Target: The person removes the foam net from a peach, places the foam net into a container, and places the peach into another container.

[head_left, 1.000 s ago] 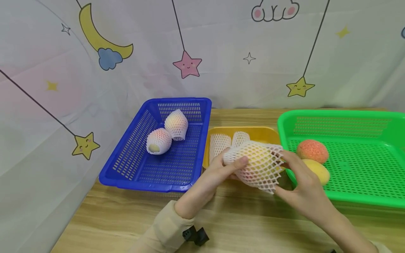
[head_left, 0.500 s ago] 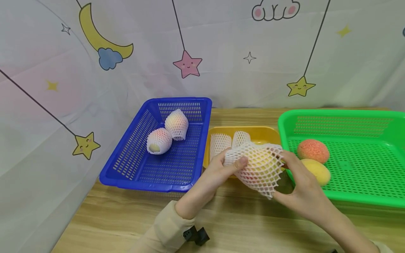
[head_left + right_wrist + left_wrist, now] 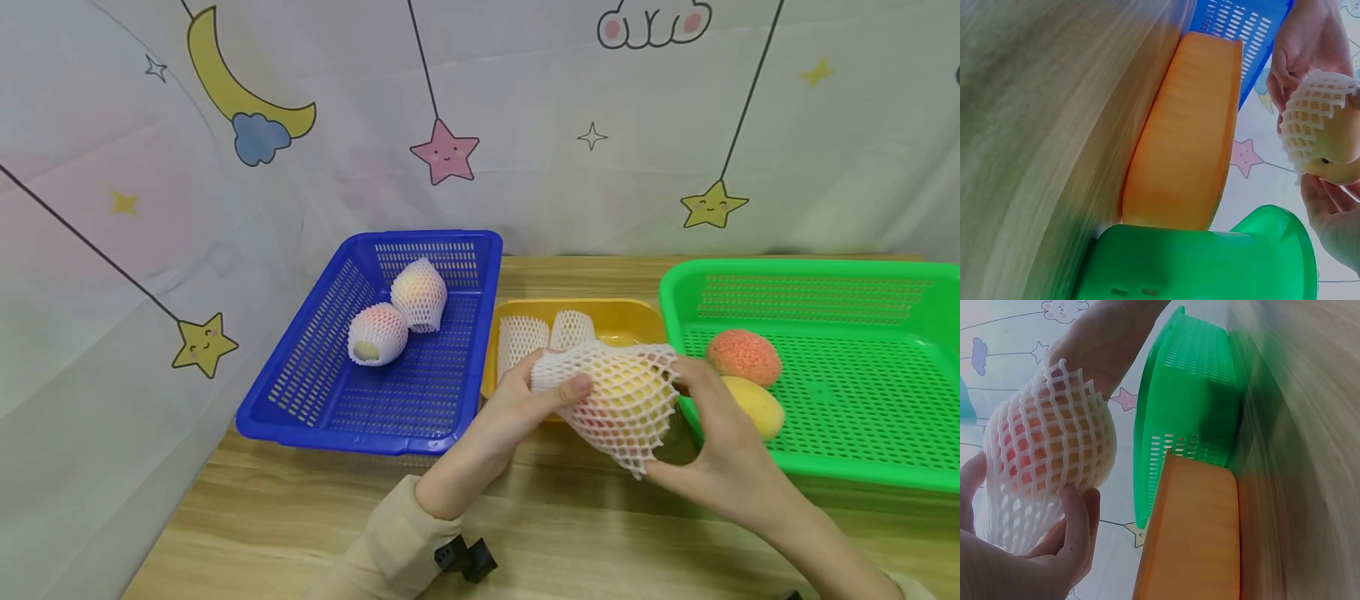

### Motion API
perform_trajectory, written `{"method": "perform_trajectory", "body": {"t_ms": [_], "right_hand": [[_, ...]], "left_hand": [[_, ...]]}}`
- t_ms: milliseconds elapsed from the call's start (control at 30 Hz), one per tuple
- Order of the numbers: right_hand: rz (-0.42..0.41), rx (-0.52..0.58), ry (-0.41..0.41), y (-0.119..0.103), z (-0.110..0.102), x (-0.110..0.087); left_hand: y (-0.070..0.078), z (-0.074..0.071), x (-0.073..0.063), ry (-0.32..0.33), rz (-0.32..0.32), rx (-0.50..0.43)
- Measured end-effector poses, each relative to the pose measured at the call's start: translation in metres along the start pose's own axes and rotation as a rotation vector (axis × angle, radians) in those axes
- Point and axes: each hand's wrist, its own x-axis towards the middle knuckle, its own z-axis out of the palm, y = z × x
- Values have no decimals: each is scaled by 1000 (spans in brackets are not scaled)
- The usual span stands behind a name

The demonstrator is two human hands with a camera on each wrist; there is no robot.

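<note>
A yellow-and-red fruit (image 3: 1338,140) sits partly inside a white foam fruit net (image 3: 618,400), held up over the front of the yellow tray. My left hand (image 3: 525,408) grips the net and fruit from the left, thumb across the front. At the right, my right hand (image 3: 723,450) pinches the net's stretched edge between thumb and fingers. In the right wrist view the fruit's bare end, with a small dark spot, shows past the net's rim. From the left wrist view, the mesh (image 3: 1047,434) spreads over most of the fruit.
A blue basket (image 3: 243,425) holds two netted fruits (image 3: 377,335) at left. Foam nets (image 3: 522,340) lie in the yellow tray (image 3: 637,312) in the middle. The green basket (image 3: 862,471) at right contains a reddish fruit (image 3: 743,358) and a yellow fruit (image 3: 756,406).
My right hand has shifted slightly right and down, drawing the net's lower edge down and its upper edge a little right. The left hand stays nearly still.
</note>
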Motion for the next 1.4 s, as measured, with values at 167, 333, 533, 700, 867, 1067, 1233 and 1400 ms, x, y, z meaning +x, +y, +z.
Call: {"method": "perform_trajectory", "body": {"t_ms": [167,333,533,700,867,1067,1233,1400], "right_hand": [[-67,21,75,2,2,2],[-92,36,86,3,2,3],[-62,18,56,0,-1,3],[-5,-3,38,0,-3,1],[26,-9,37,0,-5,0],[-65,20,78,3,-5,4],[-79,10,110,6,-8,7],[-56,4,115,6,-12,7]], "left_hand": [[2,-1,2,-35,-36,-61],[3,-1,2,-23,-22,-43],[3,-1,1,36,63,-20],[4,1,0,103,115,-26],[3,0,0,134,128,-37],[4,-3,0,136,150,-50],[5,-5,-1,147,172,-50],[6,-6,0,165,179,-41]]}}
